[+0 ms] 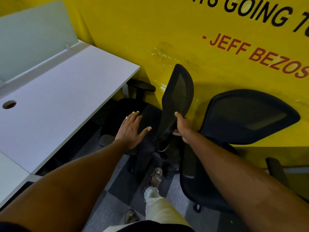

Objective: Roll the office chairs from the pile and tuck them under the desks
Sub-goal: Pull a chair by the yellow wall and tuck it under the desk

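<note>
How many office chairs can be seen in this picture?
2. One chair stands beside the white desk, its backrest gripped by the right hand, the left hand open over its seat. The second chair stands right, against the yellow wall. Others may be out of view.

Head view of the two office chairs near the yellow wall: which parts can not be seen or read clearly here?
- Wall lettering: cut off by the top and right edges of the head view.
- Wheel base of the chair at the desk: mostly hidden by its seat and the left hand.
- Right hand grip on the backrest: fingers behind the frame are hidden.
- Second chair: its seat is covered by the right forearm.
- Space under the desk: too dark.
</note>
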Demonstrator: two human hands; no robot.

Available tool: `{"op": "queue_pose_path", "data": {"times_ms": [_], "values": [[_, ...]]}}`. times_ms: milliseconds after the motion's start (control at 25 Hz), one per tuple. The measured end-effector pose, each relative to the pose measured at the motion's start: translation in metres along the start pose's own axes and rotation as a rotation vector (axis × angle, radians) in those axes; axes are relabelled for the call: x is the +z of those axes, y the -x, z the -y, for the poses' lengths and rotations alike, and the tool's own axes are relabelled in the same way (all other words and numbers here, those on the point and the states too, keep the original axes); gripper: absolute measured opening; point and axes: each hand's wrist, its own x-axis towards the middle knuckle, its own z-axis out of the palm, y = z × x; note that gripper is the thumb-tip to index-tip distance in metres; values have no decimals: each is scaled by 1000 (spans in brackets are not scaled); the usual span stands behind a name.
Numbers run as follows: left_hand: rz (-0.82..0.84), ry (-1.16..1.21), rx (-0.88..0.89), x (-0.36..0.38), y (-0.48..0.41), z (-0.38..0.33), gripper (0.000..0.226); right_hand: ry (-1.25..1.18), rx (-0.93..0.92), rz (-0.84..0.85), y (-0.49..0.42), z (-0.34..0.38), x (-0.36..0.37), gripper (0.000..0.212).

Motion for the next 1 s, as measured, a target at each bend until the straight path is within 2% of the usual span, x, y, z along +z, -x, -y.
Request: {"op": "queue_pose_path", "data": {"times_ms": [80, 160, 200, 280, 360, 400, 480, 560, 680, 840, 1000], "values": [[-5, 32, 32, -6, 11, -14, 91, 44, 64, 209, 29, -22, -9, 57], [16, 81, 60, -10, 17, -36, 97, 145, 50, 298, 48, -37, -24, 67], [45, 94, 80, -11, 19, -48, 103, 209, -42, 240, 51, -40, -32, 66], [134, 18, 100, -8, 23, -65, 112, 463, -336, -5, 44, -43, -51, 47], [161, -143, 49, -6, 23, -69, 103, 755, -620, -192, 34, -38, -68, 32], [136, -216, -11, -7, 25, -67, 94, 846, -761, -230, 28, -36, -74, 40], [50, -304, -119, -8, 32, -58, 76, 996, -966, -271, 15, -32, -78, 69], [-56, -273, -183, -9, 46, -51, 72, 1163, -1025, -212, 6, -25, -75, 87], [-85, -256, -252, -13, 56, -55, 73, 1176, -1109, -99, -8, -38, -69, 87], [-87, -214, -302, -11, 65, -62, 67, 981, -1259, -157, -14, -48, -63, 70], [-135, -179, -324, -5, 74, -74, 70, 948, -1380, -176, -21, -45, -68, 65]]}}
